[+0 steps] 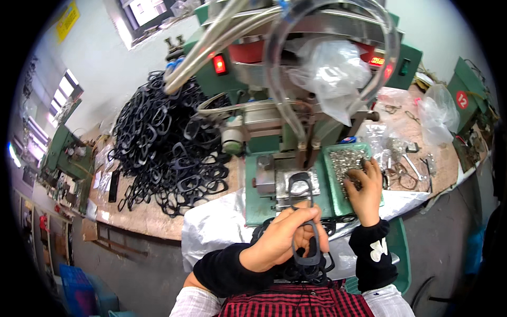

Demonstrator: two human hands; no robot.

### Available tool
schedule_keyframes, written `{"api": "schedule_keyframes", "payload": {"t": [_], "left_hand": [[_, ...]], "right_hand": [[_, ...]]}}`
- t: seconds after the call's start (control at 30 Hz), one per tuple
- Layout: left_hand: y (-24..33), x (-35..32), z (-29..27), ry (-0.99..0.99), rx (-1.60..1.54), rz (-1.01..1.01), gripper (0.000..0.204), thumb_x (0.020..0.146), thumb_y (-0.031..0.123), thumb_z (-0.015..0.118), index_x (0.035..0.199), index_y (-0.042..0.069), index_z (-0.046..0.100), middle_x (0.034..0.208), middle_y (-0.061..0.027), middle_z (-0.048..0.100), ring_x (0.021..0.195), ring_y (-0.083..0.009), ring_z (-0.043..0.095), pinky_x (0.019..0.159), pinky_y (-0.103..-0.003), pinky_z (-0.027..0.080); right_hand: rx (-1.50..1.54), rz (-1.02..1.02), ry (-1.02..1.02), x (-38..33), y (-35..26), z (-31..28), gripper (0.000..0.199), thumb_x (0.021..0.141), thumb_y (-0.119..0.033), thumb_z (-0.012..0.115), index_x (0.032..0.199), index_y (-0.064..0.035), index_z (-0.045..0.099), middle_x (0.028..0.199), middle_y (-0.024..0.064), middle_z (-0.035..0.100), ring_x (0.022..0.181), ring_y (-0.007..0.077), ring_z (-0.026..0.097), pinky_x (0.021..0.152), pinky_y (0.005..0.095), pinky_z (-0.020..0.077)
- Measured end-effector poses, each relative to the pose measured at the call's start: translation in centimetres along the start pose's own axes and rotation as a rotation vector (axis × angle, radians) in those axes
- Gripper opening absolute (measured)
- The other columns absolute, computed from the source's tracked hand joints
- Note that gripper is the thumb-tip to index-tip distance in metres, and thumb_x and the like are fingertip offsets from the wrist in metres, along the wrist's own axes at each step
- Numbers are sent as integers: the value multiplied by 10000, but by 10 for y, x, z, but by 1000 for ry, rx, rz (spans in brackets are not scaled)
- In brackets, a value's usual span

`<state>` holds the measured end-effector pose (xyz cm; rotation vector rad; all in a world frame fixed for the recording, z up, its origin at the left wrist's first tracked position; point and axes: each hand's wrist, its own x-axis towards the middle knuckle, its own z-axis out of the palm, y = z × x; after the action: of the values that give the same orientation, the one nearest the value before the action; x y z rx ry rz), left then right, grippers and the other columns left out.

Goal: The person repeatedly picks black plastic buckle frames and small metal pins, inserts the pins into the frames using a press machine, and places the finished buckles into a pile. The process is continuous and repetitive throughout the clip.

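My left hand point(282, 235) is closed around a dark grey eyeglass frame point(311, 248), gripped upright between thumb and fingers. One lens opening sticks up past the hand and the other hangs below the thumb. More dark frames point(296, 272) lie bunched under this hand, against my lap. Over at the right, my right hand point(367, 193) reaches into a green tray point(334, 198) full of small shiny metal parts point(343, 161). Its fingers are bent and a little apart, with the tips among the parts. Whether a part sits between them is too small to see.
A green bench machine point(253, 203) with clear hoses stands straight ahead. Left of it rises a large heap of dark eyeglass frames point(169, 137). Plastic bags point(438, 113) and a wrench point(412, 166) lie at the right. Silver sheeting point(211, 227) covers the table's front edge.
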<state>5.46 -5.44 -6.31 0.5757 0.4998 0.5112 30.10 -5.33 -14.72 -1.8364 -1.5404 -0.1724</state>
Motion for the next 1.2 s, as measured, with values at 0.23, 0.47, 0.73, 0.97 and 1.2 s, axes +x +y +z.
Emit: {"api": "schedule_keyframes", "payload": {"t": [0.23, 0.47, 0.73, 0.97, 1.2], "left_hand": [[-2, -1, -5, -94, 46, -29, 306, 1077, 335, 408, 997, 56, 505, 800, -247, 691, 696, -216, 661, 544, -266, 503], [24, -95, -25, 487, 981, 628, 155, 914, 58, 670, 1060, 11, 645, 962, -72, 689, 888, -157, 638, 790, -283, 514], [113, -82, -114, 1191, 2056, 1085, 130, 736, 33, 749, 860, 53, 717, 1019, -84, 639, 983, -301, 554, 864, -388, 447], [92, -49, -214, 1228, 2536, 673, 92, 654, 7, 629, 738, 44, 628, 969, -125, 547, 982, -327, 505, 805, -434, 400], [114, -61, -163, 1110, 1650, 1029, 129, 808, 15, 706, 920, 4, 642, 890, -88, 588, 785, -220, 595, 679, -317, 475]], "right_hand": [[47, -23, 90, -5, -3, -1, 126, 791, -38, 716, 891, 8, 657, 1262, 247, 595, 1293, 426, 493, 1065, 477, 396], [-31, -39, 86, -5, 1, -6, 100, 833, -24, 677, 915, 16, 637, 1085, 210, 649, 1122, 401, 581, 985, 458, 445], [98, -12, 72, 16, -16, -9, 124, 871, 4, 628, 983, 2, 679, 977, 152, 663, 924, 340, 619, 848, 401, 483], [499, 357, 139, -22, 4, -19, 101, 876, -6, 680, 974, 22, 677, 935, 92, 686, 852, 179, 636, 795, 297, 496], [498, 356, 192, -45, 0, -49, 114, 870, 12, 678, 981, 30, 693, 938, 75, 684, 867, 157, 619, 806, 284, 479]]}}
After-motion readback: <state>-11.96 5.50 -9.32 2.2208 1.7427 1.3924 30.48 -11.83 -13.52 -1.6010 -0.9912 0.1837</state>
